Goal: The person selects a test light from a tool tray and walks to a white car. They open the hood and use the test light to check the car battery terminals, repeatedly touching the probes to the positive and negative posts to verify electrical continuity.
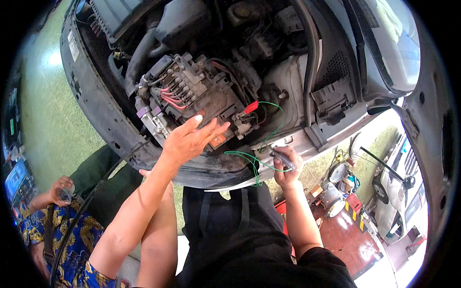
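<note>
My right hand [287, 168] is closed around the clear handle of a test light [284, 162], just off the car's front edge. A thin green wire [276, 129] loops from it to a red alligator clip [250, 107] at the battery terminal [244, 126]. The dusty car battery [218, 103] carries a fuse block [178, 86] with red leads. Of my left hand [144, 173], only a fingertip shows beside the bumper; a co-worker's forearm covers the rest. That co-worker's hand [192, 137] hovers over the battery, fingers stretched out.
At the left, the co-worker in a blue patterned shirt [72, 235] holds a clear cup [64, 193] in the other hand. A black cable [91, 197] runs down there. The raised hood [439, 120] borders the right side. Beyond are a red-brown table [331, 237] and a white car [396, 187].
</note>
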The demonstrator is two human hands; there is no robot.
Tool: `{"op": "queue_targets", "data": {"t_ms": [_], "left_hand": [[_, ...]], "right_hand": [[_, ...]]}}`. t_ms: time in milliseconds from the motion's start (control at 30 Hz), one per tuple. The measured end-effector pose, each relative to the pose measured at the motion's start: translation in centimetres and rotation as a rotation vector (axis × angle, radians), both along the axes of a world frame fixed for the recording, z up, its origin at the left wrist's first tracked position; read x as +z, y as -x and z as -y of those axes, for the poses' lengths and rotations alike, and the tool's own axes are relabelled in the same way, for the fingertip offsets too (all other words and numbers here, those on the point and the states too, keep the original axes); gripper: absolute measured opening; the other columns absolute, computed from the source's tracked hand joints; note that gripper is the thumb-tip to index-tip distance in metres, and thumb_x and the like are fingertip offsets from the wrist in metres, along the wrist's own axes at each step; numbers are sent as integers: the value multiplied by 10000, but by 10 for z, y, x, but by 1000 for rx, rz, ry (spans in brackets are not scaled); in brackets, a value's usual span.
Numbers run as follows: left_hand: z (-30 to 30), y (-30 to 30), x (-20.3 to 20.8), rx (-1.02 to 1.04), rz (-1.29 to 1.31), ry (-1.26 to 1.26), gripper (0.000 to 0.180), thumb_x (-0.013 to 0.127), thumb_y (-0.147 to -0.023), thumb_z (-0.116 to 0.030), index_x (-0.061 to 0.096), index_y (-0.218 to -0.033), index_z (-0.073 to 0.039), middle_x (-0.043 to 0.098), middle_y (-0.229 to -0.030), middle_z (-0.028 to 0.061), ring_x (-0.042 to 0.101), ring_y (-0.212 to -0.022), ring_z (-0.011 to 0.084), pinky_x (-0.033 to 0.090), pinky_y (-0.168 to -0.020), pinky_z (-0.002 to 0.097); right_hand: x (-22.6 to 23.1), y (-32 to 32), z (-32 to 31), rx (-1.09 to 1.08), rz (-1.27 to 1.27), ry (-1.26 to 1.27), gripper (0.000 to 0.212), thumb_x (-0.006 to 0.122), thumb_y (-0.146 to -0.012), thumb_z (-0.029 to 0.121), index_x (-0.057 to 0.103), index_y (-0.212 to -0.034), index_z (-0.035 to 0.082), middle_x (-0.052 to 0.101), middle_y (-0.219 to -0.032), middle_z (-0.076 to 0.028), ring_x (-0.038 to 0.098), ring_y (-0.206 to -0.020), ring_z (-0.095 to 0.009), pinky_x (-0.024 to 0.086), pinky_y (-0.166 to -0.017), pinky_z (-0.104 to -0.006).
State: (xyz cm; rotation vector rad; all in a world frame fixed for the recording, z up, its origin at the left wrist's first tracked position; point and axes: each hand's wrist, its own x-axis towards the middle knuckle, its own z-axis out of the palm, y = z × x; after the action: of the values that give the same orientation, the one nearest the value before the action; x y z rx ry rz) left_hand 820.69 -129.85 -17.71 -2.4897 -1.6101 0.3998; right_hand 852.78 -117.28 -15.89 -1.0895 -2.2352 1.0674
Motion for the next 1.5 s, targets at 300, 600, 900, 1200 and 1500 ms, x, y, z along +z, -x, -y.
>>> {"op": "queue_targets", "data": {"t_ms": [300, 600, 900, 1200, 1500], "left_hand": [[6, 4, 0, -35, -99, -26, 539, 473, -1107, -253, 386, -1638, -222, 503, -1569, -63, 445, -1416, 37, 321, -1239, 326], [13, 10, -8, -23, -43, -123, 581, 507, -1069, -265, 404, -1640, -223, 614, -1430, -58, 454, -1403, 30, 277, -1268, 352], [19, 6, -7, 0, -56, -122, 626, 510, -1069, -211, 337, -1669, -253, 601, -1393, -66, 473, -1378, 14, 339, -1220, 299], [23, 3, -20, -38, 56, -213, 579, 524, -1059, -197, 407, -1626, -167, 618, -1388, -6, 517, -1353, 127, 388, -1220, 343], [14, -32, -15, -138, 75, -58, 543, 536, -1058, -253, 477, -1583, -128, 527, -1548, -8, 490, -1388, 122, 409, -1214, 325]], "right_hand": [[-5, 7, 2, -10, 31, -86, 344, 660, -1025, 346, 713, -1098, 14, 756, -886, -132, 745, -800, -295, 562, -751, -368], [-1, 17, 4, 24, 60, -58, 284, 698, -994, 283, 709, -1122, 30, 752, -981, -153, 734, -875, -343, 559, -796, -407], [-4, 17, 3, 70, -33, -152, 283, 735, -941, 120, 677, -1201, 22, 726, -1062, -177, 714, -933, -372, 568, -846, -433], [-8, 20, 3, 109, 20, -204, 320, 756, -872, 11, 678, -1181, 44, 720, -1089, -175, 713, -989, -375, 580, -872, -439], [-11, 40, 5, 38, -184, -39, 271, 636, -1072, 231, 611, -1248, 27, 662, -1254, -148, 680, -1002, -217, 553, -880, -322]]}}
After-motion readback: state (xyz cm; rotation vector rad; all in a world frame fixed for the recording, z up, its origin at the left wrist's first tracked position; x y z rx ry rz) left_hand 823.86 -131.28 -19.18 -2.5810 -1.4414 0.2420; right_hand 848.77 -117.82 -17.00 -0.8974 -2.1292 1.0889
